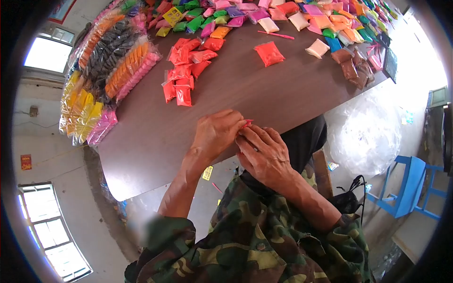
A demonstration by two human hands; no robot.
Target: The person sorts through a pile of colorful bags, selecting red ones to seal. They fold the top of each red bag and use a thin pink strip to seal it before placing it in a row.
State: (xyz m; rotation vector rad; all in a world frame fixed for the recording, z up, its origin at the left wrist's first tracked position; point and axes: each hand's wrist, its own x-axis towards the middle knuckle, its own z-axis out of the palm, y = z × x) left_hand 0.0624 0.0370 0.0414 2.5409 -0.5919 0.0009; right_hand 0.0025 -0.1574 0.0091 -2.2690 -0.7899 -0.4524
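Close together at the table's near edge, my left hand [217,131] and my right hand [268,155] meet at the fingertips. Between them a small pinkish-red piece [247,123] pokes out, pinched by both hands; its lower part is hidden by fingers, so I cannot tell what kind of thing it is. Beyond my left hand lies a loose pile of red packets [183,75] in clear wrapping. A single red packet [269,54] lies flat farther up the brown table [231,85].
Packets of many colours [236,14] line the far side. Large bags of orange, black and yellow packets [113,61] stand at left. Brown packets [353,68] lie near the right edge, beside a pink stick [276,35]. A clear plastic bag [365,129] and blue stool [406,186] stand right.
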